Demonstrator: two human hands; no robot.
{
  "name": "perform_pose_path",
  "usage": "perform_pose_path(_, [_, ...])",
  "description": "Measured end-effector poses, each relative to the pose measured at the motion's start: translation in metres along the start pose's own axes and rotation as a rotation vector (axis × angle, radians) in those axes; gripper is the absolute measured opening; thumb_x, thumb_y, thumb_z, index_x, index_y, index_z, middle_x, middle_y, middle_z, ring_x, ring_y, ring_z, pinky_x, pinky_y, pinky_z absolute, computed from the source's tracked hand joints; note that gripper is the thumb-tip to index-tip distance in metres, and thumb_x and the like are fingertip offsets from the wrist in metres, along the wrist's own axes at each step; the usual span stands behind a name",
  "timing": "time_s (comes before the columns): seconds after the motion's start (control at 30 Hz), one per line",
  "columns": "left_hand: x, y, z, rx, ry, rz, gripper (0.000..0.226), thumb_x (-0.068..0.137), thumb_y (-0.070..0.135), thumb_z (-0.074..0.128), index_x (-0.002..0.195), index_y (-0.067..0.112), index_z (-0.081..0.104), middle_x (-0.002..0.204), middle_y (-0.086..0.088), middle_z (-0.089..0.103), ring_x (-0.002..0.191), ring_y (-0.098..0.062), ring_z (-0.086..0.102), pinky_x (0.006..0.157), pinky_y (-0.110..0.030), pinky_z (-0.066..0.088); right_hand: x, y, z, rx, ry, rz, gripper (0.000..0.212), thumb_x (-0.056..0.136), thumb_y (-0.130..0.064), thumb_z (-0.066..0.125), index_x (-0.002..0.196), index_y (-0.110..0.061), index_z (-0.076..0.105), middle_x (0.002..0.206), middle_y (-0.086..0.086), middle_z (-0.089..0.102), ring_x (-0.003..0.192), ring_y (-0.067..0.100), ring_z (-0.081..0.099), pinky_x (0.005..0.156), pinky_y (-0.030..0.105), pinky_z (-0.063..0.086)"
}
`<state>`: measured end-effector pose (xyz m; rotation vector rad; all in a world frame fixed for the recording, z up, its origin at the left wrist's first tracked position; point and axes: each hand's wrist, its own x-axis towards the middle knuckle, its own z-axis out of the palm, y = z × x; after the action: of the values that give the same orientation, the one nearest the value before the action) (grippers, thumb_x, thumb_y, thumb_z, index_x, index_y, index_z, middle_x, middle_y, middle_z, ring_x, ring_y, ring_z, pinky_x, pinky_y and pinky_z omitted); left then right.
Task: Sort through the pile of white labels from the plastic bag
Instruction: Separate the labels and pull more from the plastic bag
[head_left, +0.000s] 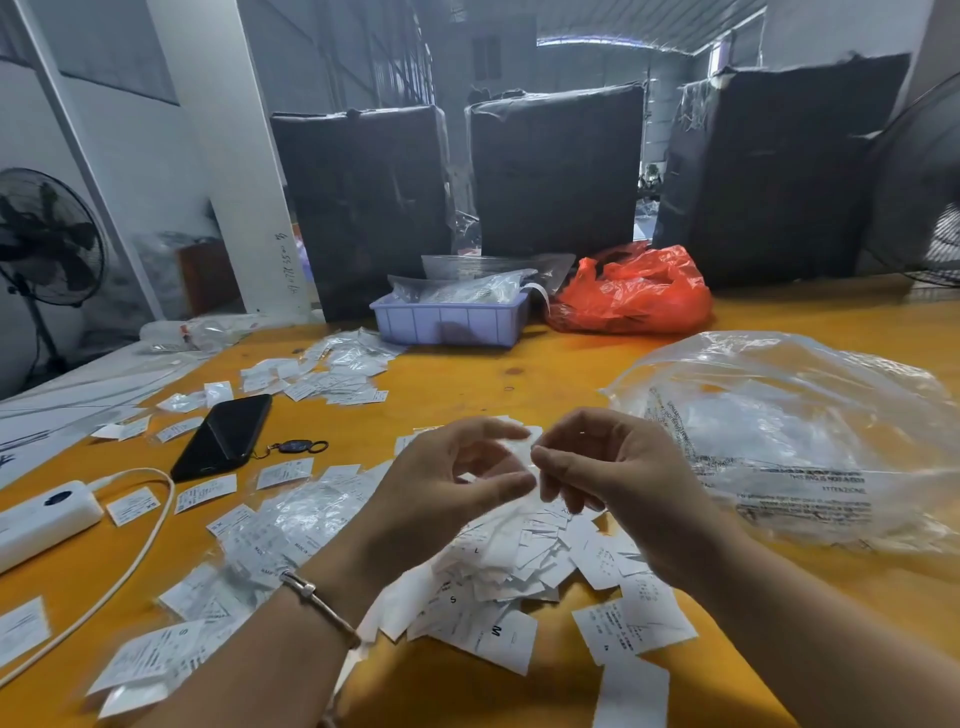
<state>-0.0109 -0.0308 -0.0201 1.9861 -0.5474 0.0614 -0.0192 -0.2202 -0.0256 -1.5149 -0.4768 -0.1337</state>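
Both hands are raised over the orange tabletop (467, 374), and the fingers of the left hand (447, 483) and right hand (618, 467) pinch one white label (522, 447) between them. Directly beneath the fingers lies the pile of labels (519, 566). The clear plastic bag (800, 431) lies just right of the right fingers.

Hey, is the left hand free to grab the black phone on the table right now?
Probably not at once: the left hand is pinching a white label with the right hand. The phone lies uncovered, nothing blocking it.
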Motion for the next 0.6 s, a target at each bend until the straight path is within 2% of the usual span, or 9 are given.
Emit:
perform_pose_path(0.07, [-0.0005,0.0016,-0.0026,-0.103,0.014,0.003,0.013,0.085,0.010,0.072,0.098,0.010,0.073,0.081,-0.006,0.075,0.073,-0.010,0.069,0.068,-0.018,0.053,0.0014,-0.0004,-0.0015,0.005,-0.001,0.021,0.003,0.084,-0.002,0.067,0.083,0.000,0.065,0.060,0.009,0.065,0.049,0.013,0.052,0.046,0.015,0.039])
perform_pose_path(0.13, [-0.0004,0.0015,-0.0051,-0.128,0.023,-0.011,0.005,0.087,0.009,0.070,0.090,0.008,0.073,0.076,-0.008,0.074,0.067,-0.013,0.067,0.061,-0.019,0.051,0.0030,0.0017,-0.0031,-0.005,0.004,0.036,0.003,0.085,-0.002,0.066,0.083,-0.003,0.065,0.061,0.009,0.065,0.051,0.014,0.052,0.046,0.017,0.039])
perform_pose_path(0.2, [-0.0003,0.0013,-0.0061,-0.123,0.015,-0.032,0.007,0.088,0.012,0.069,0.089,0.007,0.073,0.076,-0.008,0.075,0.065,-0.014,0.067,0.060,-0.021,0.050,0.0037,0.0033,-0.0044,-0.028,0.008,0.054,0.003,0.085,-0.004,0.066,0.087,-0.005,0.065,0.063,0.008,0.067,0.052,0.014,0.053,0.047,0.019,0.039])
perform_pose_path(0.3, [-0.0002,-0.0003,-0.0056,-0.118,0.010,-0.059,0.008,0.088,0.012,0.070,0.087,0.004,0.073,0.076,-0.008,0.076,0.064,-0.014,0.068,0.059,-0.021,0.050,0.0041,0.0032,-0.0072,-0.069,-0.024,0.117,0.021,0.079,-0.018,0.072,0.098,-0.010,0.067,0.073,0.008,0.072,0.058,0.014,0.059,0.050,0.019,0.042])
perform_pose_path(0.37, [-0.0004,-0.0006,-0.0047,-0.133,0.026,-0.062,0.015,0.082,0.018,0.074,0.084,0.004,0.072,0.074,-0.009,0.075,0.062,-0.014,0.068,0.057,-0.021,0.049,0.0039,0.0026,-0.0080,-0.148,-0.082,0.150,0.025,0.075,-0.028,0.074,0.095,-0.013,0.070,0.078,0.007,0.074,0.062,0.012,0.063,0.053,0.017,0.044])
perform_pose_path(0.47, [-0.0004,0.0003,-0.0044,-0.141,0.049,-0.061,0.027,0.072,0.030,0.075,0.080,0.004,0.071,0.069,-0.009,0.074,0.058,-0.014,0.066,0.054,-0.020,0.049,0.0037,0.0035,-0.0078,-0.183,-0.106,0.156,0.015,0.082,-0.025,0.070,0.082,-0.011,0.074,0.076,0.006,0.074,0.062,0.011,0.063,0.054,0.015,0.044])
perform_pose_path(0.6, [0.0001,0.0007,-0.0043,-0.150,0.067,-0.056,0.033,0.073,0.032,0.074,0.078,-0.001,0.070,0.065,-0.009,0.072,0.056,-0.015,0.064,0.054,-0.019,0.048,0.0040,0.0029,-0.0071,-0.175,-0.114,0.157,0.017,0.089,-0.021,0.064,0.082,-0.010,0.073,0.076,0.006,0.074,0.062,0.011,0.063,0.055,0.016,0.044])
